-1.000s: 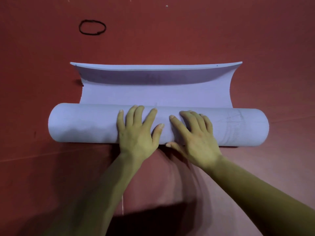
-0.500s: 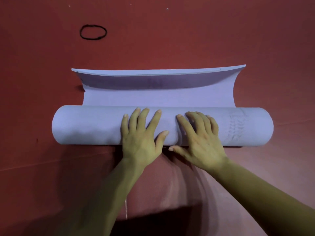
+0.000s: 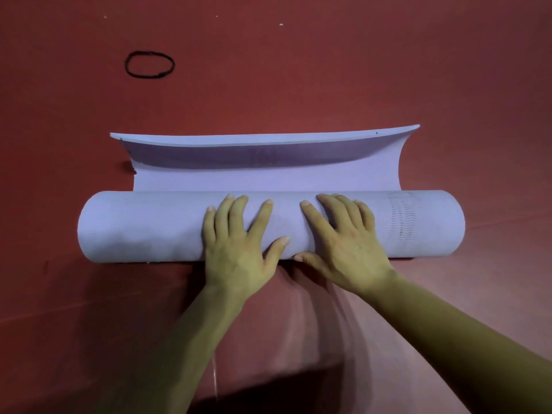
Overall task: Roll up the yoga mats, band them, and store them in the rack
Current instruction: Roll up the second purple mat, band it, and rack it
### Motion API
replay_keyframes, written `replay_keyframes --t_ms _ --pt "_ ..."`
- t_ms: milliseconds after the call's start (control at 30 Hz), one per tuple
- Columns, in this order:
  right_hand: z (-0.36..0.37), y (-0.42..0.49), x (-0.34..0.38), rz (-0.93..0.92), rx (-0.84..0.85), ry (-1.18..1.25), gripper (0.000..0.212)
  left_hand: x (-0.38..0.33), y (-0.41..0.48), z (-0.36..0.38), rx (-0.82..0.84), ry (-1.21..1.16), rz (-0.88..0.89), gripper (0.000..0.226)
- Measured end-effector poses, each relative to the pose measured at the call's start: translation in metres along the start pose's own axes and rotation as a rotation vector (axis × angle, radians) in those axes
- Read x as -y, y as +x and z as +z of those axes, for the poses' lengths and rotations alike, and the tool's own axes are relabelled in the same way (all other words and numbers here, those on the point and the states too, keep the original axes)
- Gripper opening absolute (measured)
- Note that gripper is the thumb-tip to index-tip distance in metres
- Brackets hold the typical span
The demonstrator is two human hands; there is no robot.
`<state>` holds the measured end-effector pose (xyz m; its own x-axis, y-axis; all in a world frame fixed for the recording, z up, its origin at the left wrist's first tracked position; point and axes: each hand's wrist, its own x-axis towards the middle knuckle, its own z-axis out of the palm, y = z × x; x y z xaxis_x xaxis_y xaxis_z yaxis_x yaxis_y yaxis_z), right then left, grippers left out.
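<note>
Roll advanced slightly toward far edge since earlier frames; flat unrolled strip shortened. Purple yoga mat (image 3: 143,231) laid crosswise on red floor (image 3: 298,85), mostly rolled into thick cylinder. Free end (image 3: 268,143) curled upward beyond roll. Left hand (image 3: 239,249) pressed flat on roll's middle, fingers straight and spread, nothing gripped. Right hand (image 3: 346,243) pressed just beside it, fingers extended over top, thumb at near lower edge. Black band (image 3: 149,76) seen lying as closed loop on floor, well apart, beyond mat's far left corner.
</note>
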<state>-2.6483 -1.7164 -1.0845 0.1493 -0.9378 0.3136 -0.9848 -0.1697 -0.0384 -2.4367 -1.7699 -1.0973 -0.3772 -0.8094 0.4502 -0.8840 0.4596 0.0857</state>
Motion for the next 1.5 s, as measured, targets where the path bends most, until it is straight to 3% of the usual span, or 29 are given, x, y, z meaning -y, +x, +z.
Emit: replay_keyframes --t_ms 100,467,633,900,1033,1133,1300,1500 --pt "0.002 0.005 -0.002 0.058 0.003 0.011 0.098 0.001 0.012 0.003 -0.003 0.008 -0.002 0.058" --pt "0.006 0.027 -0.012 0.087 0.003 0.039 0.093 0.008 0.023 0.011 -0.039 -0.009 -0.014 0.055" --pt "0.013 0.029 -0.013 0.067 -0.075 0.03 0.085 0.012 0.056 0.021 0.002 0.011 -0.045 0.056" --pt "0.008 0.05 -0.018 0.099 0.056 0.027 0.083 0.017 0.081 0.027 0.101 0.013 -0.055 0.057" --pt "-0.017 0.052 -0.016 0.047 0.134 0.014 0.094 0.018 0.079 0.024 0.119 0.01 -0.036 0.057" --pt "-0.024 0.055 -0.016 -0.047 0.142 0.004 0.096 0.022 0.079 0.023 0.099 0.01 -0.007 0.057" --pt "0.003 0.069 -0.027 -0.018 0.09 0.043 0.087 0.021 0.097 0.027 0.107 -0.045 -0.061 0.057" --pt "0.01 0.071 -0.032 -0.023 0.029 0.09 0.084 0.022 0.076 0.025 0.007 -0.082 0.093 0.045"
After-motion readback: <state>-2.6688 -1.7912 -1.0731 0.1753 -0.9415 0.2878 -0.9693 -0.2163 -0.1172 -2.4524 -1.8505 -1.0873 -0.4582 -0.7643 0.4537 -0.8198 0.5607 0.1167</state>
